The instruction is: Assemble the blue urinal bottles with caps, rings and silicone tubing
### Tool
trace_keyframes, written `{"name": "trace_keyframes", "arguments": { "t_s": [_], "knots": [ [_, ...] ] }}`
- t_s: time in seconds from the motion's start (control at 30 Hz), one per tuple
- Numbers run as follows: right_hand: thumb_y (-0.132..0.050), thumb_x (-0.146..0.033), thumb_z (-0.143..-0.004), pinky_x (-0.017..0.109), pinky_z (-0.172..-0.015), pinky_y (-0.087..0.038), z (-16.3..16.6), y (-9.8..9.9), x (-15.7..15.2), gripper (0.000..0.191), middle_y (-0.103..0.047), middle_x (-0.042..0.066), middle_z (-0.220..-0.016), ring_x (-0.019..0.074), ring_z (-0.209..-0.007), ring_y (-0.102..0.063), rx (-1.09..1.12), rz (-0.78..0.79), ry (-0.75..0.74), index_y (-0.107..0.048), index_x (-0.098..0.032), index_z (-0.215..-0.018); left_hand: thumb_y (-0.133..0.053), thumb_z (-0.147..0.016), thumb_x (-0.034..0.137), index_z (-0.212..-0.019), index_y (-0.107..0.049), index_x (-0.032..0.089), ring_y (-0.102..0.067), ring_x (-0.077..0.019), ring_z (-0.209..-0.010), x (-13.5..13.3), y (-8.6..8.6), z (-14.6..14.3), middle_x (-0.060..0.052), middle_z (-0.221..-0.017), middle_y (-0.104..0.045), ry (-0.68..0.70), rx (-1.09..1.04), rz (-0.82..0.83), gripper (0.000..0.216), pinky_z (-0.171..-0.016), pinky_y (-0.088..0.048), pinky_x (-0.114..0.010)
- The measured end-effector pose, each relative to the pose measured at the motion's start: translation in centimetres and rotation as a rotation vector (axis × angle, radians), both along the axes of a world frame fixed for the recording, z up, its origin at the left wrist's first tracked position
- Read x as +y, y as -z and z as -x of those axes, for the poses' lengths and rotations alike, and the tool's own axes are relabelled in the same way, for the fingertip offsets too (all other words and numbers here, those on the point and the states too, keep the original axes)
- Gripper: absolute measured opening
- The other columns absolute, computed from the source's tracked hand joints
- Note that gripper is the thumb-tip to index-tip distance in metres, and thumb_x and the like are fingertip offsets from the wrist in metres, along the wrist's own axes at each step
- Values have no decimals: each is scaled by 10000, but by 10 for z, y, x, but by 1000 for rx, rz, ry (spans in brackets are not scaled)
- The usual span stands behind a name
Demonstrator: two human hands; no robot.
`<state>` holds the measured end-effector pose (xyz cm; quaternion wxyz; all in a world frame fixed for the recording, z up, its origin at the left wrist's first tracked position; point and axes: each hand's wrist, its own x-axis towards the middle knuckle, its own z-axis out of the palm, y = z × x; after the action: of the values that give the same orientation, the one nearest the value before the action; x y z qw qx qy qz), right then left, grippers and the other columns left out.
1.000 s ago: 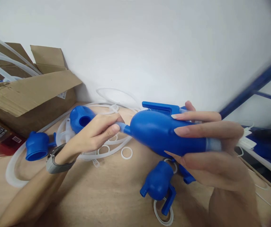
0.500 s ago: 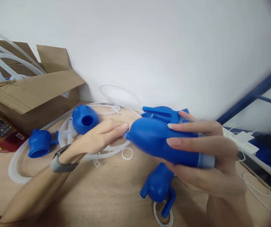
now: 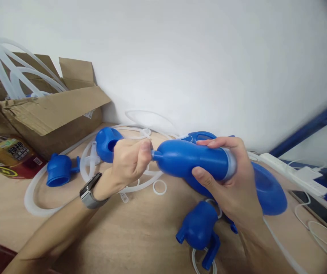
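Observation:
My right hand (image 3: 234, 175) is wrapped round a rounded blue plastic body (image 3: 190, 156). Its wide end carries a translucent rim (image 3: 231, 164) that rests near my palm. At the narrow end, a blue spout points left, and a small translucent tip (image 3: 153, 154) sticks out of it. My left hand (image 3: 130, 158) is closed on that tip, and its fingers hide most of it. Below the held body, a blue spouted piece (image 3: 199, 224) with a bent arm lies on the table. Another blue part (image 3: 269, 190) shows behind my right wrist.
An open cardboard box (image 3: 57, 110) full of clear tubes stands at the back left, with a labelled bottle (image 3: 15, 156) before it. Two blue pieces, clear tubing (image 3: 33, 199) and a white ring (image 3: 159, 187) lie around my left hand. A power strip (image 3: 297, 175) and phone (image 3: 320, 213) lie right.
My left hand has turned from a flat pinch into a fist at the tip. My right hand has shifted its grip along the body, which now lies more level.

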<state>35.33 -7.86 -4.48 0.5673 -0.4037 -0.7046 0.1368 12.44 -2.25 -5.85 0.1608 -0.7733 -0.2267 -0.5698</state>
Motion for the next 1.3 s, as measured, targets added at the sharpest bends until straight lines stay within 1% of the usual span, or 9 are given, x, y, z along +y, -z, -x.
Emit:
{"name": "trace_keyframes", "arguments": {
  "t_s": [0.17, 0.33, 0.5, 0.57, 0.7, 0.9, 1.07, 1.2, 1.3],
  "knots": [
    [-837, -571, -838, 455, -869, -595, -7, -4, 1, 445, -723, 57, -1120, 283, -1002, -704, 8, 237, 62, -615, -305, -1118, -295, -1140, 260, -632, -414, 225, -366, -112, -433, 7, 10, -4, 37, -489, -405, 15, 20, -85, 522, -453, -285, -294],
    [-814, -668, -820, 347, -682, -567, -19, -3, 10, 506, -697, 22, -958, 219, -798, -683, 64, 423, -11, -602, -287, -1076, -308, -1123, 237, -621, -404, 227, -316, -123, -428, 7, 13, -10, 39, -479, -387, 4, 53, -153, 511, -453, -253, -311],
    [-863, -657, -766, 315, -666, -576, -20, -4, 10, 681, -714, 25, -1046, 217, -832, -710, 104, 470, -175, -567, -300, -1264, -310, -1128, 251, -610, -454, 210, -387, -105, -427, 12, 9, -12, 35, -477, -432, -60, -13, -57, 539, -463, -284, -271],
    [-880, -611, -769, 327, -720, -589, -18, 0, 13, 601, -723, 27, -1065, 226, -897, -723, 131, 389, -170, -599, -281, -1186, -330, -1119, 243, -599, -449, 208, -399, -99, -421, 10, 8, -14, 36, -472, -436, -70, -25, 43, 534, -466, -284, -267],
    [-905, -472, -782, 384, -831, -591, -13, 7, 18, 404, -739, 15, -994, 238, -956, -729, 157, 140, -43, -605, -249, -938, -361, -1102, 250, -573, -322, 216, -343, -98, -418, -4, 5, -20, 43, -468, -363, -47, -24, 257, 532, -469, -250, -296],
    [-970, -267, -700, 428, -838, -620, -16, -4, 11, 434, -718, 1, -964, 243, -921, -741, -13, -262, -104, -610, -275, -943, -347, -1084, 305, -551, -359, 216, -389, -107, -443, -28, -12, -21, 29, -470, -412, 7, -15, 662, 541, -477, -291, -297],
    [-970, -258, -704, 471, -768, -644, -34, -15, 7, 444, -729, 14, -1031, 271, -929, -737, -242, -415, -182, -628, -315, -981, -343, -1054, 355, -562, -337, 223, -349, -108, -444, -35, -19, -26, 41, -470, -371, 116, 39, 955, 510, -457, -289, -289],
    [-950, -189, -709, 481, -763, -663, -46, -21, 5, 358, -739, 13, -1053, 274, -926, -754, -428, -505, -254, -670, -309, -896, -384, -1003, 358, -583, -351, 233, -357, -113, -446, -28, -10, -32, 43, -478, -403, 178, 66, 1233, 440, -441, -307, -264],
    [-911, -155, -743, 470, -749, -671, -48, -22, 5, 298, -743, 12, -1043, 259, -893, -755, -528, -521, -300, -671, -302, -840, -380, -996, 383, -559, -333, 244, -281, -105, -412, -22, 1, -33, 48, -460, -340, 340, 87, 1502, 461, -399, -254, -252]
  ]
}}
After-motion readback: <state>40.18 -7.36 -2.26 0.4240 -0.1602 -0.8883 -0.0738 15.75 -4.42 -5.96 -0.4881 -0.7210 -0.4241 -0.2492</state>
